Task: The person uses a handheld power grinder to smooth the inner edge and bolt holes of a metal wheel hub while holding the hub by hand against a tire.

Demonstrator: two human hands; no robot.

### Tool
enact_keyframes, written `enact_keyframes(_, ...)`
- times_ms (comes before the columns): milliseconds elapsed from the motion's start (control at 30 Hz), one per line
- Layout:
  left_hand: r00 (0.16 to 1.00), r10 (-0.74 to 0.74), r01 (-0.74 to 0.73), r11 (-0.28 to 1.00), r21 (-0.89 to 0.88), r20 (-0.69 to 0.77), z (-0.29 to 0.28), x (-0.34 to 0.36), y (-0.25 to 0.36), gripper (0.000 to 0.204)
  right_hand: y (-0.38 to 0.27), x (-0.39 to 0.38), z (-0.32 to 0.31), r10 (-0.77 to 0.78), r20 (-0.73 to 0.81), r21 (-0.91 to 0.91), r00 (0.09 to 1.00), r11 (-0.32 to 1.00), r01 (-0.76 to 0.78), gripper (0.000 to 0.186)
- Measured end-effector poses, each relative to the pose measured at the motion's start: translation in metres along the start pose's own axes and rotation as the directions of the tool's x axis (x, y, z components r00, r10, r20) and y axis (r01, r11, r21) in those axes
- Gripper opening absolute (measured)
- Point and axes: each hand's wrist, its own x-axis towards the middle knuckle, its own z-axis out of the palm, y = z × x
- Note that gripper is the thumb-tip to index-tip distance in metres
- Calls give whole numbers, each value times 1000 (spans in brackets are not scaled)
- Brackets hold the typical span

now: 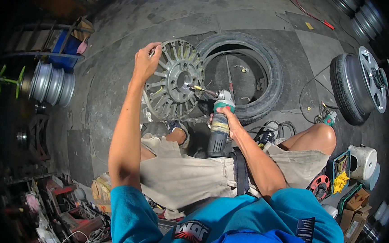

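A grey multi-spoke alloy wheel rim [173, 80] stands tilted in front of me, its centre hole facing me. At its upper left edge my left hand [147, 60] is closed round the outer lip. My right hand [228, 117] wraps round the body of a green and grey power grinder [219, 131]. From the grinder's head a slim shaft [201, 90] points left, its tip beside the rim's centre hole; whether it touches the metal I cannot tell. A bare black tyre [270, 78] lies flat on the floor just behind and right of the rim.
Right of me a tyre-mounted wheel [352, 88] stands upright, a cable near it. Silver rims [52, 84] sit at the left. Tools and red boxes [77, 222] crowd the lower left. A white bucket [362, 161] stands lower right. A red hose [306, 7] crosses the far floor.
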Motion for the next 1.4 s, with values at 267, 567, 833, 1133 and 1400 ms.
enact_keyframes(267,998,60,-61,998,-12,-32,1,0,-5,36,9,-13,5,52,-17,16,998,999,-52,38)
enact_keyframes(567,996,82,-82,997,1,-47,0,-1,-6,36,15,-24,18,80,33,-32,996,996,-79,38)
enact_keyframes(833,996,71,-72,997,-17,-49,3,-2,-3,35,19,-16,0,100,18,89,995,991,-102,46)
enact_keyframes(1133,992,125,-126,992,-32,-24,9,3,9,34,10,-22,4,43,-63,30,997,999,-41,45)
enact_keyframes(1400,977,211,-212,977,31,26,21,8,25,35,-38,-30,32,-583,-152,-625,798,682,379,77)
